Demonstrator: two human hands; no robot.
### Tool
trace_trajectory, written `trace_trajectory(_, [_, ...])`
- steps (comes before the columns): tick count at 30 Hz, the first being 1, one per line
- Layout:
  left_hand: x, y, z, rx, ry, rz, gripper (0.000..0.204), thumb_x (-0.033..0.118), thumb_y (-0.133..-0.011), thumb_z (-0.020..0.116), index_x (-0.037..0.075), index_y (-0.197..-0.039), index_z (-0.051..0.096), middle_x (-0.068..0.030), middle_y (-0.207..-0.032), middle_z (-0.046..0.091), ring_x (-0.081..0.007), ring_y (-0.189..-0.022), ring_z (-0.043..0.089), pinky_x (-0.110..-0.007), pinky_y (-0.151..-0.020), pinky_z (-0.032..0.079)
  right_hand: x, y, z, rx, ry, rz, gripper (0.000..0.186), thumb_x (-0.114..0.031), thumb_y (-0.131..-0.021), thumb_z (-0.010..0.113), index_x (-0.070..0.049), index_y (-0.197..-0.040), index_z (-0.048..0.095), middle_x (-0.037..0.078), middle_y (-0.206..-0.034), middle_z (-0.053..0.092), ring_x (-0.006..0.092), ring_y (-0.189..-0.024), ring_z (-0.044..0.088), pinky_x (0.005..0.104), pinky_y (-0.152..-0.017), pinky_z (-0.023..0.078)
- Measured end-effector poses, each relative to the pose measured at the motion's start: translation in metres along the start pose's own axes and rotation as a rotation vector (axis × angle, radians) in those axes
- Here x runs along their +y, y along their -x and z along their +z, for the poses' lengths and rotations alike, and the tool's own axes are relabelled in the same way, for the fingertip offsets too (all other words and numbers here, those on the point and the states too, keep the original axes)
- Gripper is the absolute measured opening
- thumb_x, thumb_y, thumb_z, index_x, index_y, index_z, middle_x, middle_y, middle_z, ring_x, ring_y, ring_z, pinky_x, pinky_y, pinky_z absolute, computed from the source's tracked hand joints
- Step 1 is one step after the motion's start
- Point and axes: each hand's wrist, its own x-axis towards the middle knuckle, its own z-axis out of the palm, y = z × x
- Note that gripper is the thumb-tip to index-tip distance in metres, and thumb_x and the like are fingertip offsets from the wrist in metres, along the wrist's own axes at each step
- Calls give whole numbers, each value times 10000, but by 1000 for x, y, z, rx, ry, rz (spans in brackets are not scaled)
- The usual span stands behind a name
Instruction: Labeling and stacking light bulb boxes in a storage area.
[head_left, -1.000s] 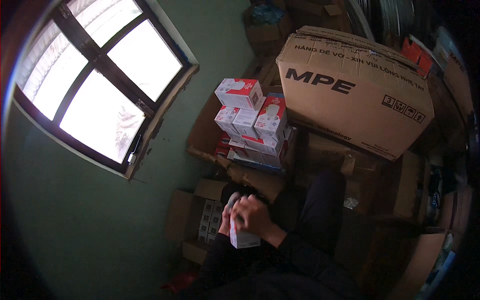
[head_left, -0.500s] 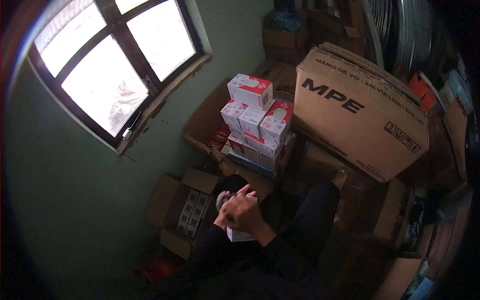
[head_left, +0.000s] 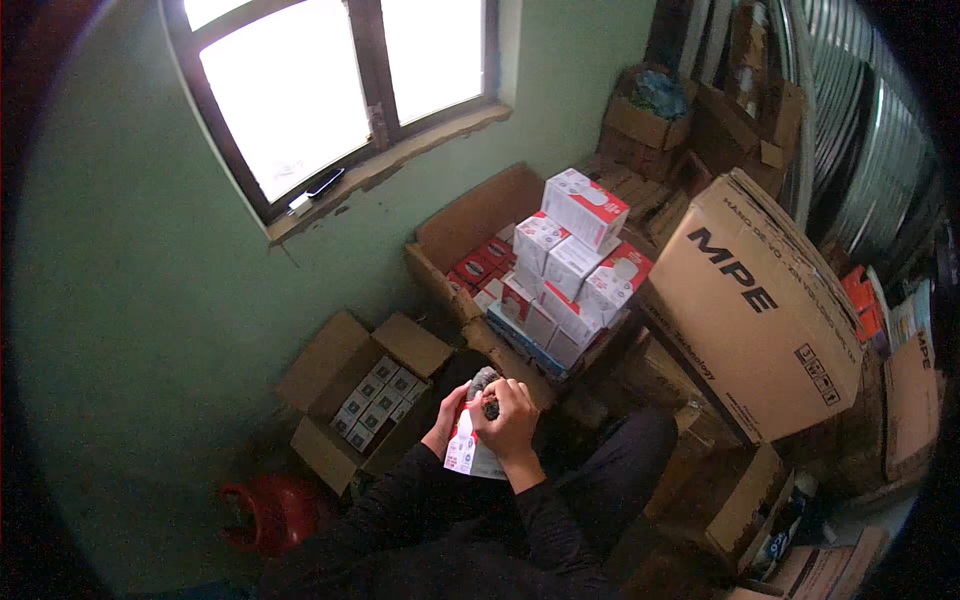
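In my lap, my left hand [head_left: 445, 425] grips a red-and-white printed product box [head_left: 460, 452] from its left side. My right hand [head_left: 510, 425] is closed round a dark grey fuzzy piece [head_left: 485, 380], apparently cloth, against the box's upper part; its exact shape is hidden by the fingers. Just beyond my hands, similar red-and-white boxes [head_left: 585, 205] are stacked in an open carton [head_left: 470, 185]. To my left, another open carton [head_left: 325, 380] holds several small white boxes [head_left: 390, 400] with their tops showing.
A large brown carton [head_left: 755, 305] leans at the right beside more cartons [head_left: 910, 400]. A red gas cylinder [head_left: 280, 510] stands at lower left by the green wall. Above are a window with a sill [head_left: 390, 162], piled cartons [head_left: 645, 120] and coils of pale tubing [head_left: 850, 160].
The view has swung so the window, boxes and cartons sit farther right in the picture. My hands stay together on the box, and more of its printed red-and-white face now shows.
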Motion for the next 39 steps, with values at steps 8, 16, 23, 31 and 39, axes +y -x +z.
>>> trace_trajectory(8, [4,10,-17,-325,292,-72,720,466,-1041,477,87,-1646,377,-212,-1497,601,-351,-1312,624,-477,-1163,453,-20,22,-4,-156,-190,-210,189,-205,-787,756,-139,-761,581,46,-745,575,292,-708,610,436,-658,512])
trace_trajectory(16, [10,19,-16,-265,418,-32,705,519,-1073,440,135,-1657,349,-261,-1438,615,-420,-1296,620,-565,-1130,478,-14,25,-4,-266,-162,-315,142,-152,-743,753,-128,-782,618,72,-754,594,292,-675,604,424,-622,519])
trace_trajectory(23, [22,33,11,-573,408,-283,859,642,-1007,449,144,-1688,287,-295,-1551,522,-303,-1146,709,-453,-1019,552,77,0,1,90,-341,422,145,-182,-891,751,-59,-915,678,91,-805,699,247,-771,700,369,-737,552])
trace_trajectory(31, [-20,1,-58,109,33,-88,189,261,-1015,680,90,-1074,734,-36,-1034,748,-150,-907,702,-332,-857,555,81,19,9,-530,-964,469,565,-444,-1156,432,15,-1459,558,131,-1353,697,209,-1300,612,367,-1159,420])
trace_trajectory(39, [20,-7,-14,-23,72,151,339,345,-1049,606,55,-1174,727,-93,-1098,773,-195,-944,741,-348,-871,598,71,21,-9,-318,-715,486,885,-647,-1064,503,3,-1636,322,201,-1639,411,292,-1508,395,410,-1247,299])
